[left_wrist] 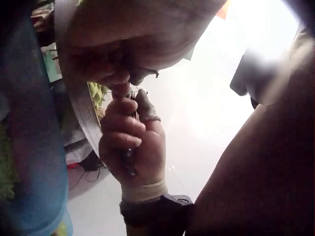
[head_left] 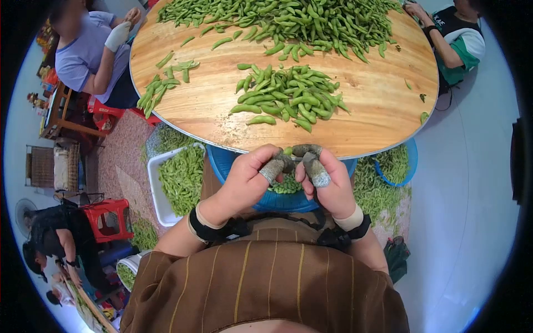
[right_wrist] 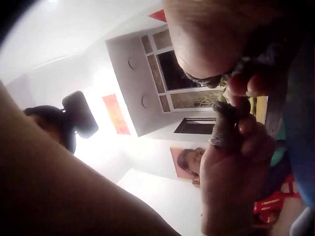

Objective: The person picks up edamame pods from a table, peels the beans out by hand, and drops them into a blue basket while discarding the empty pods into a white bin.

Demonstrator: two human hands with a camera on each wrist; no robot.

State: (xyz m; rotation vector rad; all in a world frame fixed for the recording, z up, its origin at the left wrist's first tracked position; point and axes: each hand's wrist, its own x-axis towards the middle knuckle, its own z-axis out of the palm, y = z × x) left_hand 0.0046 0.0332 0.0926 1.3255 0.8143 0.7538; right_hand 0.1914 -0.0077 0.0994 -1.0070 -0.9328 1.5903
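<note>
At the table's near edge my two hands meet fingertip to fingertip over a blue basin. My left hand (head_left: 247,176) pinches a green edamame pod (head_left: 287,150), of which only a small end shows. From the other side my right hand (head_left: 335,186) reaches the same pod with thumb and forefinger; the grip is mostly hidden by the fingers. Worn grey-green finger covers (head_left: 315,169) wrap the thumbs and forefingers. Shelled green beans (head_left: 286,185) lie in the blue basin (head_left: 261,204) below. Just beyond my hands a small heap of edamame pods (head_left: 291,94) lies on the wooden table (head_left: 205,111).
A large edamame heap (head_left: 294,22) covers the far side of the table. On the floor at left stands a white tub (head_left: 159,194) of pods; at right is a blue-rimmed basket (head_left: 412,161). Other people sit at both table sides, near a red stool (head_left: 107,219).
</note>
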